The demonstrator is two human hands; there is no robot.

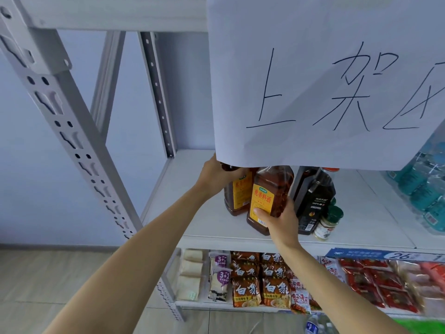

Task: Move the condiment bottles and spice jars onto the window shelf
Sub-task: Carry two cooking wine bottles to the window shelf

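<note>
White metal shelf [168, 201] has free room at its left side, up to the post. Both hands are clamped on brown bottles: left hand [214, 175] on the rear bottle [237, 196], right hand [280, 219] on the front bottle [269, 189], near the shelf's front edge. Beside them stand a dark bottle [313, 201] and a spice jar [328, 224]. A paper sign [325, 80] hangs over the bottle tops.

We see a white metal shelf board [207, 220] carrying 2 amber cooking-wine bottles [269, 191], a dark bottle [313, 201] just right of them, 2 green-capped spice jars [328, 222] at its front, and wrapped water bottles [426, 189] far right. Below, a lower shelf [204, 303] holds noodle packets [261, 280].
</note>
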